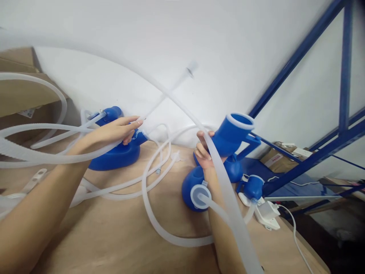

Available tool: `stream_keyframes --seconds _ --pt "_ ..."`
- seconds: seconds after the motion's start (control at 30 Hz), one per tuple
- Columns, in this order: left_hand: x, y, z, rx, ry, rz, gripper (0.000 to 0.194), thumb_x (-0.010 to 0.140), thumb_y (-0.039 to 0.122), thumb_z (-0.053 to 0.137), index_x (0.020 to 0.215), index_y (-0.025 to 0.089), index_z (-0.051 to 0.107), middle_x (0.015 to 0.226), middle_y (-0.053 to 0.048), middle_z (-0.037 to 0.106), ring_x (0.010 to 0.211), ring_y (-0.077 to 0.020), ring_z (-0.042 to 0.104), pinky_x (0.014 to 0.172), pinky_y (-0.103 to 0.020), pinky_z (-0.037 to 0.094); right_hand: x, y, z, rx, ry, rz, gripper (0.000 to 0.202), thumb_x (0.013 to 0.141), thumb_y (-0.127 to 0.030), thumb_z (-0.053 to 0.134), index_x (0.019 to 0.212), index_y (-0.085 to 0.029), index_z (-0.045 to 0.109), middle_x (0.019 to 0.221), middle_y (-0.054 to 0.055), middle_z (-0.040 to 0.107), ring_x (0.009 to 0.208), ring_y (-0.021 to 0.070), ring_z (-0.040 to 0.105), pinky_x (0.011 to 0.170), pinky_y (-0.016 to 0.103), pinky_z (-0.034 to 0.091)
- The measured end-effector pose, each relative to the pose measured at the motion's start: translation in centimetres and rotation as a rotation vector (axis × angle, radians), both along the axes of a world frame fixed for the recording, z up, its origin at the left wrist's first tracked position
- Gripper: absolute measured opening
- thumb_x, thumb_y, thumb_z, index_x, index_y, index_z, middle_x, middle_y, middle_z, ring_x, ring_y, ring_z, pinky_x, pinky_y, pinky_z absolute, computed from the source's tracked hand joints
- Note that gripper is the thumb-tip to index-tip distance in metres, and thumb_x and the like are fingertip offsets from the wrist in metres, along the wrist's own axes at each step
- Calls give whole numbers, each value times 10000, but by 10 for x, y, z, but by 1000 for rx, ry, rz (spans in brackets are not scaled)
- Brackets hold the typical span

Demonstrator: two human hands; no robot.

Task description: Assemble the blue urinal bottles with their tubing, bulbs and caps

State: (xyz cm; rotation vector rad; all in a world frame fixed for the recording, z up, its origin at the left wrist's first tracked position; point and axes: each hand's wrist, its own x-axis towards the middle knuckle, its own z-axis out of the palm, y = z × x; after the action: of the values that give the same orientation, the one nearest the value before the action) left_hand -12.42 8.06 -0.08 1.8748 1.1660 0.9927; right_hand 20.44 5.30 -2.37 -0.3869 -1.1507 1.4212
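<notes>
My left hand (121, 131) pinches a translucent tube (155, 105), whose blurred end fitting (191, 69) points up and right before the wall. Wrapped round a blue bottle (232, 135) is my right hand (205, 150); the bottle's wide mouth faces up and its handle points right. A thick translucent hose (182, 106) arcs across the view, passing in front of my right hand. Below my left hand lies another blue bottle (115, 158). By my right wrist a blue bottle (194, 188) has a translucent cap with a tube.
Looped tubes (148, 213) lie over the wooden table (128, 236). At the right are a small blue bottle (253, 187), a white power strip (266, 215) with a cable and a blue metal rack (302, 167). Cardboard boxes (25, 91) stand at the left, against the white wall.
</notes>
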Motion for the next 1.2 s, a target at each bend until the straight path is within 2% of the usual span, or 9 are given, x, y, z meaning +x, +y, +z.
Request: stream_keyframes --seconds 0.13,0.2,0.3,0.43,0.53,0.63,0.77,0.97,1.2 --pt "-3 2 -2 -73 -10 43 484 862 504 716 1237 199 683 927 -89 762 790 -235 736 648 -308 574 -17 -6 10 -37 149 -11 899 908 -641 -83 991 -230 712 1004 14 797 462 23 555 423 128 380" --pt "-3 5 -3 -105 -72 62 631 741 362 796 1332 208 639 1076 -112 770 913 -266 760 723 -333 603 -17 -7 13 -45 120 23 909 923 -667 -53 1006 -215 731 1036 31 806 542 56 621 477 163 442" --pt "-2 8 -3 -205 -216 14 833 783 362 770 1541 207 462 833 -62 735 736 -239 724 652 -335 586 -14 -1 10 -9 53 34 739 947 -716 207 1067 -227 749 1083 27 812 661 106 663 521 188 458" --pt "5 4 2 -329 -227 -75 605 917 455 700 1430 155 582 547 27 547 504 -153 541 538 -265 529 -22 14 -2 53 -79 -30 712 721 -833 635 1037 -206 755 1024 97 809 539 133 557 407 214 304" --pt "12 -7 7 -468 -202 -171 582 789 257 825 1331 168 633 921 -55 743 732 -154 674 613 -219 575 -28 20 -8 109 -114 -80 693 721 -816 652 1069 -223 740 879 54 760 450 96 394 416 254 264" --pt "20 -20 10 -491 -185 -225 662 741 167 809 1366 164 592 1298 -106 701 1017 -198 714 715 -211 611 -25 24 -11 129 -118 -112 685 755 -828 589 1075 -235 715 722 2 653 438 93 316 439 275 259" --pt "30 -37 14 -427 -227 -246 801 752 128 776 1498 187 491 1150 -57 701 874 -155 687 709 -241 602 -12 33 -19 90 -215 -166 741 719 -925 540 930 -226 668 687 20 618 486 140 444 445 287 272" --pt "27 -44 17 -335 -189 -164 641 940 461 727 1482 178 537 646 50 538 589 -124 532 591 -257 550 2 38 -26 3 -325 -137 661 671 -898 650 808 -253 599 584 7 594 485 184 509 427 278 243" --pt "37 -38 14 -413 -263 -222 525 644 91 737 1143 213 628 1065 -37 718 798 -159 701 622 -235 592 -1 30 -18 -27 -384 -117 608 747 -823 646 973 -259 636 741 35 712 540 188 573 442 286 284"
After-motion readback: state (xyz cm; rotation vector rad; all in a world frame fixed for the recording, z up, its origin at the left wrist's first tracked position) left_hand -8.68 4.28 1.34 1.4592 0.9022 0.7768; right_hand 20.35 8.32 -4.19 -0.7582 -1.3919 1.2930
